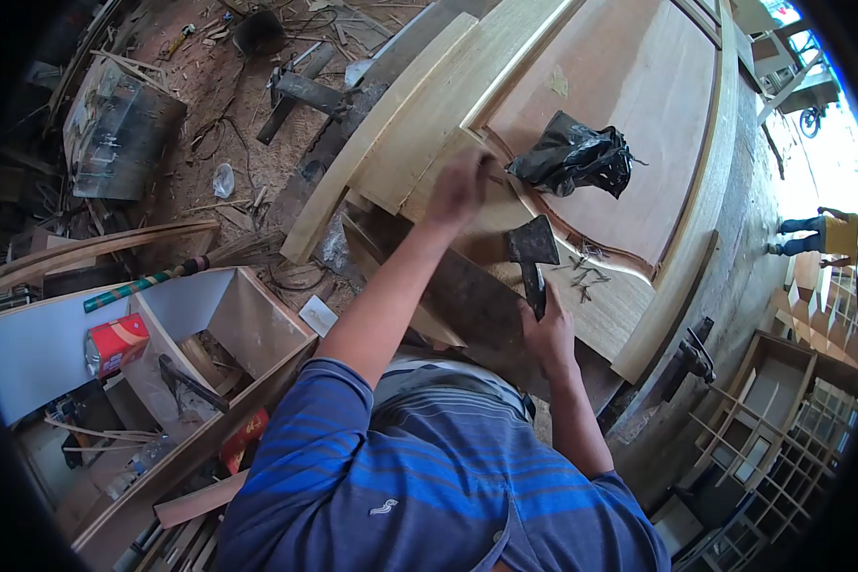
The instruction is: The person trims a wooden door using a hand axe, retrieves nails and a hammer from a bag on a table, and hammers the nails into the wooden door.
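Hatchet (534,241) is gripped in R hand (551,336), handle running back twd the body, head out nr loose nails (591,275) on the panel (629,71). L hand (459,191), blurred, curls nr a black bag (572,157); can't tell if holding anything.

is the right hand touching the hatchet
Touching. The head view shows the right hand closed on the handle of the hatchet, with no gap between palm and handle visible.

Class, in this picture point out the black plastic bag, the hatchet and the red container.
Black plastic bag (574,160), head view: its crumpled middle.
Hatchet (533,242), head view: its metal blade.
Red container (120,344), head view: its red side.
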`<state>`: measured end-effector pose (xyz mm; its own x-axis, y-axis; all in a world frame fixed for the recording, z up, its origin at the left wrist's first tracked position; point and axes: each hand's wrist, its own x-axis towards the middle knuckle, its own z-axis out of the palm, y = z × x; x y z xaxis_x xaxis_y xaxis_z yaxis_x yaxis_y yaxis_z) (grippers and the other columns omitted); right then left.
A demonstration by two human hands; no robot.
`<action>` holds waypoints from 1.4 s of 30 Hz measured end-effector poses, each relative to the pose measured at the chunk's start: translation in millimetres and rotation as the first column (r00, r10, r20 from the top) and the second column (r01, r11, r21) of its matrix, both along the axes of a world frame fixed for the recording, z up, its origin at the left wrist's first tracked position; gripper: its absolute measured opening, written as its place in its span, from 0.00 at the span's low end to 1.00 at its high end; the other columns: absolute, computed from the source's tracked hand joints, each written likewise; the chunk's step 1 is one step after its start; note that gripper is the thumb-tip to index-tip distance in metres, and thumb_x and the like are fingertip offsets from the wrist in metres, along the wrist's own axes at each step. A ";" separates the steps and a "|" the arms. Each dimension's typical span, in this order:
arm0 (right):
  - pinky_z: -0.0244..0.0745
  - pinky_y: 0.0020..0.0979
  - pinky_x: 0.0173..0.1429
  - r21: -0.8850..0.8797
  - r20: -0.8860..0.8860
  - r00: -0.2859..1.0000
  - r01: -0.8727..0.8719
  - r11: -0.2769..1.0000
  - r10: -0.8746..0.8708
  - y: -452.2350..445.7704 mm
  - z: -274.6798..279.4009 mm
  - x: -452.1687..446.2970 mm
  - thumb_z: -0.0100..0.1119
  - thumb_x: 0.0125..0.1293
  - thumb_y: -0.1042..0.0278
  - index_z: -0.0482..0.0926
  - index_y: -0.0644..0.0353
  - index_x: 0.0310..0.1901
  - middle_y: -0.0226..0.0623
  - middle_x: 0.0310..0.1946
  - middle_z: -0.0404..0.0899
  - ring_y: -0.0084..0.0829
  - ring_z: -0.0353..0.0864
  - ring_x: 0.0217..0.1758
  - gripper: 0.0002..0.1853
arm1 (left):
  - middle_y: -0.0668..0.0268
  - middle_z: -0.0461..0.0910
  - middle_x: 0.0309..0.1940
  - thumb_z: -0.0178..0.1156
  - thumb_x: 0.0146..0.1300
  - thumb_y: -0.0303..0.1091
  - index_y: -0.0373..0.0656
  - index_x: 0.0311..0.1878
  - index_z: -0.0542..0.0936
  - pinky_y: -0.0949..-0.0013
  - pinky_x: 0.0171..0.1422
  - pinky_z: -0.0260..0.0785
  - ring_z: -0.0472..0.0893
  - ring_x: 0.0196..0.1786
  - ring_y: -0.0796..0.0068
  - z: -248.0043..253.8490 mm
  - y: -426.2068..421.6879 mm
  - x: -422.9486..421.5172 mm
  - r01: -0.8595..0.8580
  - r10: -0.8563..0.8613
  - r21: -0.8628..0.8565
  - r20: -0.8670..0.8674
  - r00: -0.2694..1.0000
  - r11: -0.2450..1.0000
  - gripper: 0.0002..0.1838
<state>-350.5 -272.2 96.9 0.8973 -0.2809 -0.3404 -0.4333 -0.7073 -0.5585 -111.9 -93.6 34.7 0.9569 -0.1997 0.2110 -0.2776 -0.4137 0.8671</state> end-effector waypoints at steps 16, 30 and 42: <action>0.81 0.54 0.64 -0.004 0.027 0.999 0.033 0.999 -0.033 3.0 -5.0 0.1 0.70 0.76 0.52 0.76 0.56 0.77 0.61 0.54 0.90 0.65 0.89 0.57 0.33 | 0.58 0.95 0.43 0.74 0.76 0.39 0.42 0.50 0.91 0.61 0.48 0.85 0.95 0.44 0.62 -31.0 79.5 52.9 -0.210 0.217 -0.113 0.055 0.975 0.971 0.10; 0.85 0.54 0.53 0.037 0.274 0.951 -0.157 0.987 0.141 40.1 15.3 130.0 0.71 0.77 0.57 0.76 0.54 0.77 0.59 0.45 0.91 0.62 0.93 0.48 0.31 | 0.63 0.95 0.43 0.78 0.70 0.32 0.44 0.51 0.89 0.62 0.49 0.86 0.95 0.46 0.67 -24.4 80.4 48.3 -0.180 0.183 -0.046 0.072 0.981 0.983 0.10; 0.86 0.55 0.56 -0.076 0.279 0.904 -0.316 0.946 0.324 55.8 9.3 200.8 0.69 0.76 0.59 0.75 0.52 0.76 0.58 0.48 0.90 0.62 0.92 0.51 0.29 | 0.65 0.93 0.39 0.78 0.67 0.30 0.53 0.68 0.82 0.58 0.48 0.85 0.93 0.42 0.61 -19.8 82.1 45.4 -0.207 0.205 0.029 0.065 0.977 0.978 0.27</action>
